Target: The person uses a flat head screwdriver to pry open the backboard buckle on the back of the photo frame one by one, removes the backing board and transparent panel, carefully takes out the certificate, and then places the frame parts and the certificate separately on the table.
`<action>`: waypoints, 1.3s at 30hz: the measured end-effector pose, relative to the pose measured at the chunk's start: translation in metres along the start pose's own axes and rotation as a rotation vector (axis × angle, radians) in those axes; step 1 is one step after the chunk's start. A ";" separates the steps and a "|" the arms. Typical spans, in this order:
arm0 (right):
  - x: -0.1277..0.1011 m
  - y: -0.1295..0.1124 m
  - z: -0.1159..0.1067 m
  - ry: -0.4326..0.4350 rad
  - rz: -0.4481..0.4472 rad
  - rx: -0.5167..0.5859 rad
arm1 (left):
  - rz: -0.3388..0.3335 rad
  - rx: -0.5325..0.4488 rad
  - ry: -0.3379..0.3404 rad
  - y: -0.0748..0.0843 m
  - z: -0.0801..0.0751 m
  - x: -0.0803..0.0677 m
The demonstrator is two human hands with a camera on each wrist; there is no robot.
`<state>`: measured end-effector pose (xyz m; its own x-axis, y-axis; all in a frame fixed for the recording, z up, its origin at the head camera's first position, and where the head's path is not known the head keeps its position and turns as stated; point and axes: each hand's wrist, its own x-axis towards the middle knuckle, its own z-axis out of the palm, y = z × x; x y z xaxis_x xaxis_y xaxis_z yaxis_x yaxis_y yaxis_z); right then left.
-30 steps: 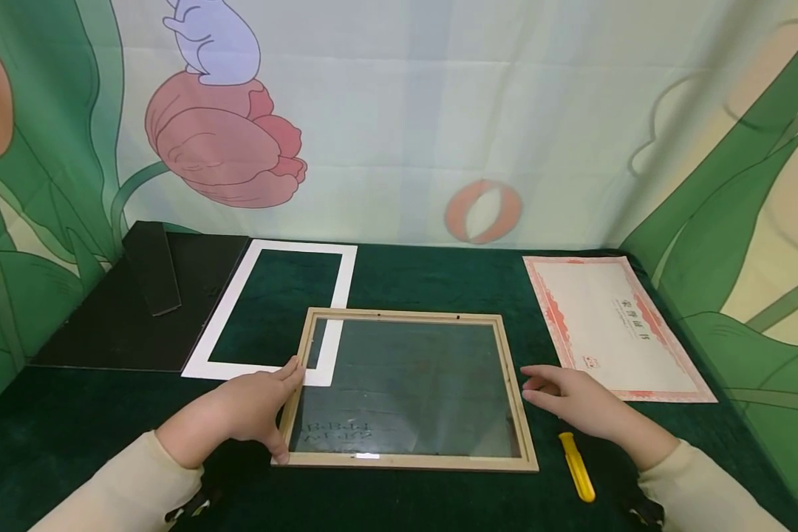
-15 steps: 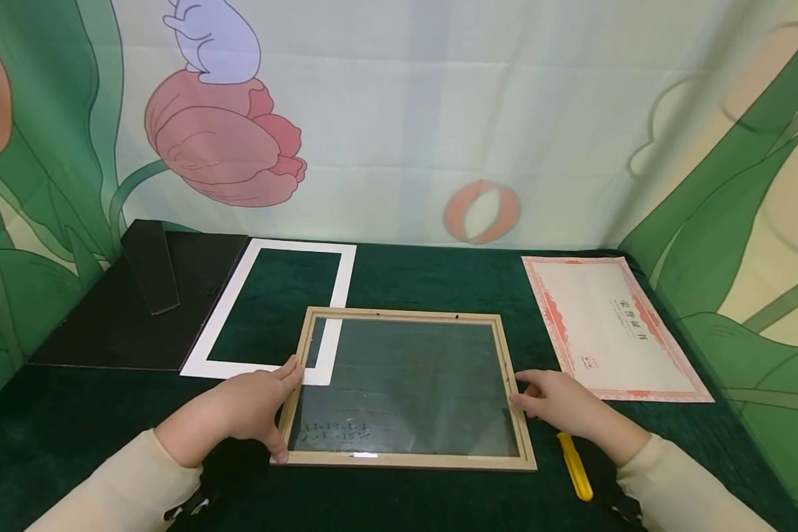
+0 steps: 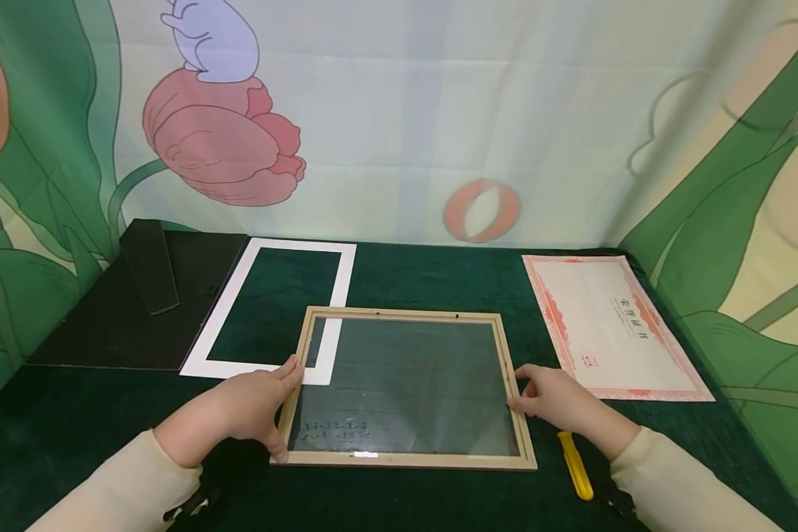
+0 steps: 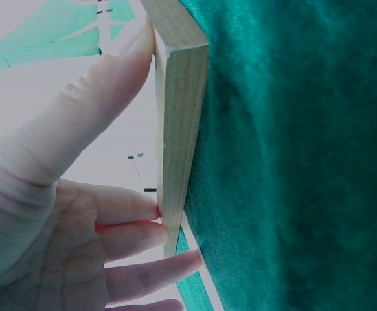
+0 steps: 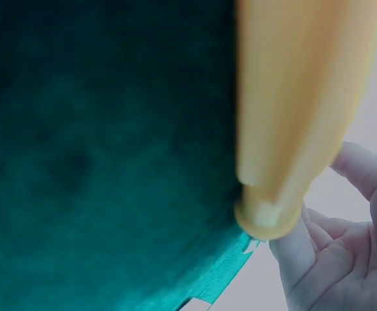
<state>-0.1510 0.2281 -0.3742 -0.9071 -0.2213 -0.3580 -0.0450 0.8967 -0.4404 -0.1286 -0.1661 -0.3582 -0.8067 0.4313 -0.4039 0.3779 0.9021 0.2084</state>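
A light wooden picture frame (image 3: 408, 460) lies flat on the dark green cloth, with a glass pane (image 3: 412, 384) inside it. My left hand (image 3: 256, 410) rests along the frame's left side, thumb at the near corner. In the left wrist view the fingers (image 4: 133, 240) are nearly straight against the wooden edge. My right hand (image 3: 558, 395) touches the frame's right side with thumb and index fingertip, set apart from each other. The right wrist view shows a yellow handle (image 5: 298, 97) covering part of those fingertips. On the cloth, that yellow handle (image 3: 575, 467) lies just right of the frame.
A white mat border (image 3: 216, 318) lies at the left, partly under the frame. Beside it is a black backing board (image 3: 100, 325) with a stand flap (image 3: 149, 266). A red-bordered certificate (image 3: 598, 318) lies at the right. A printed curtain (image 3: 386, 148) stands behind the cloth (image 3: 432, 273).
My right hand has moved left, from just beside the frame to touching its right side. My left hand and the frame have stayed in place.
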 end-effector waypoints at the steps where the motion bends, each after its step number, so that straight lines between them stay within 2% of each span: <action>1: 0.000 0.000 0.000 0.005 -0.002 -0.012 | 0.001 0.002 0.003 0.000 0.000 0.000; 7: -0.001 -0.003 0.003 0.032 -0.036 -0.060 | -0.002 -0.001 0.011 0.000 0.003 0.001; 12: -0.002 -0.002 0.003 0.051 -0.054 -0.028 | -0.007 -0.001 0.011 0.002 0.004 0.000; 14: -0.002 -0.002 0.001 0.056 -0.058 0.019 | -0.006 0.004 0.012 0.002 0.004 0.000; 17: -0.002 0.000 -0.001 0.043 -0.046 0.170 | -0.004 0.001 0.010 0.002 0.002 0.000; 22: -0.005 0.001 -0.004 -0.062 -0.017 0.644 | -0.008 -0.009 -0.007 0.001 0.001 0.000; 25: -0.004 -0.001 -0.007 -0.103 -0.011 0.849 | -0.017 -0.019 -0.021 0.000 0.000 0.001; 28: -0.003 -0.003 -0.010 -0.119 -0.014 0.922 | -0.023 -0.026 -0.032 -0.002 0.000 0.001; 39: -0.001 -0.004 -0.014 -0.208 0.033 1.079 | -0.008 -0.025 -0.027 -0.003 -0.002 0.000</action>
<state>-0.1563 0.2302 -0.3606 -0.8080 -0.3548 -0.4704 0.4600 0.1190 -0.8799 -0.1303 -0.1692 -0.3572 -0.7968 0.4247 -0.4298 0.3597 0.9049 0.2274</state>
